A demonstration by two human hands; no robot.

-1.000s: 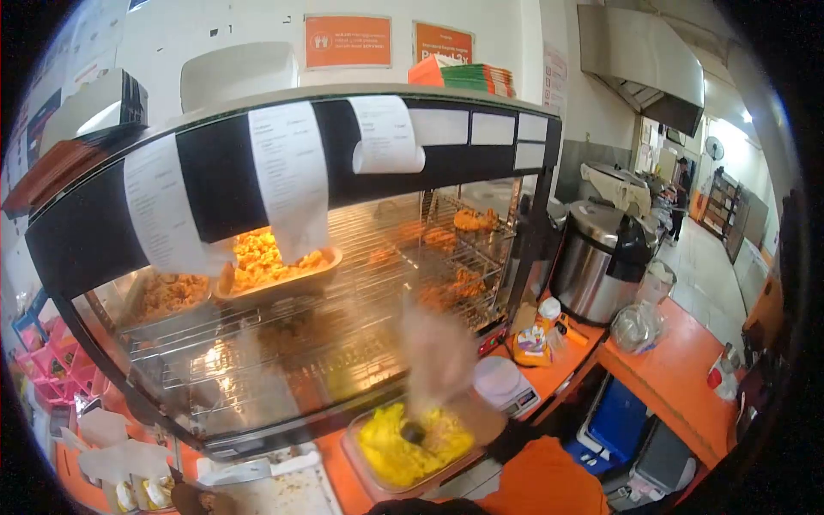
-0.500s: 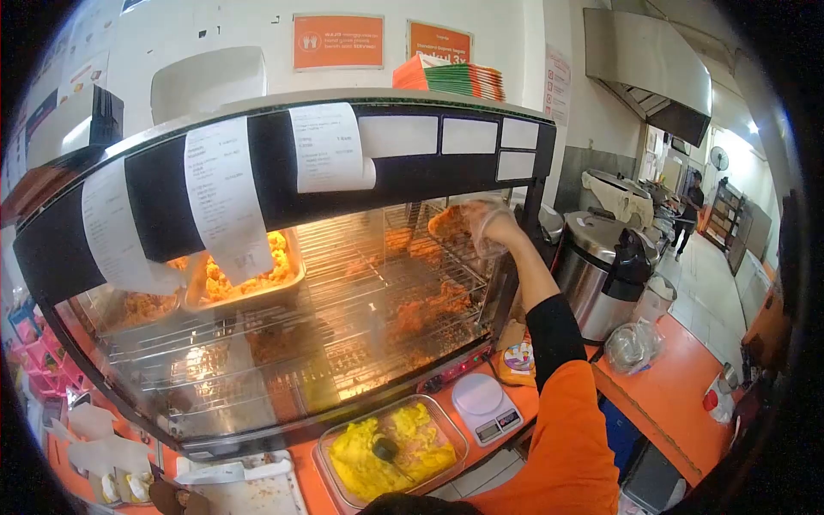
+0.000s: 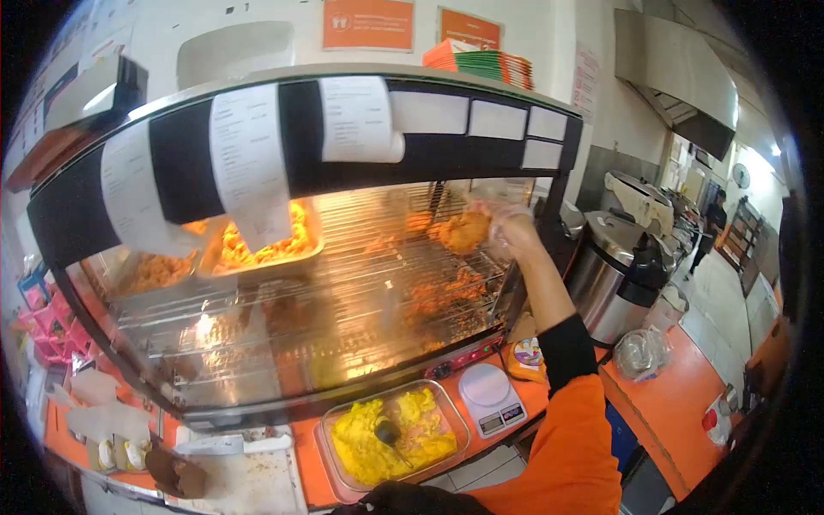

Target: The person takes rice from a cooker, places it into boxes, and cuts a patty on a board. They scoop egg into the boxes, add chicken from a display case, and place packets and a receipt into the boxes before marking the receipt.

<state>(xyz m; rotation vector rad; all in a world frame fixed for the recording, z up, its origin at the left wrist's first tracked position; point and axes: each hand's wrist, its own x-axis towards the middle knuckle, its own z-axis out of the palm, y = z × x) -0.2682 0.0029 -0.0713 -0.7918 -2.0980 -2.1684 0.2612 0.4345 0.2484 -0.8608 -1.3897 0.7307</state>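
Note:
My right hand (image 3: 511, 230), in a clear plastic glove, reaches into the right side of the lit display warmer (image 3: 335, 382). Its fingers hold a piece of fried chicken (image 3: 464, 233) above the wire rack (image 3: 360, 283). More fried pieces (image 3: 442, 293) lie lower down behind the glass. At the left inside the warmer, a metal tray (image 3: 313, 246) holds small golden fried pieces. My left hand does not show in the view.
Below the warmer stand a glass dish of yellow food (image 3: 356, 438) with a dark scoop, a kitchen scale (image 3: 487, 388) and a white board (image 3: 257, 481) with a knife. A steel pot (image 3: 592, 279) is at the right. Far back, a person (image 3: 711, 227) stands in the aisle.
The view has shifted, so the warmer appears a little further right. My right hand and the chicken piece are slightly lower against the warmer, and more of the piece shows.

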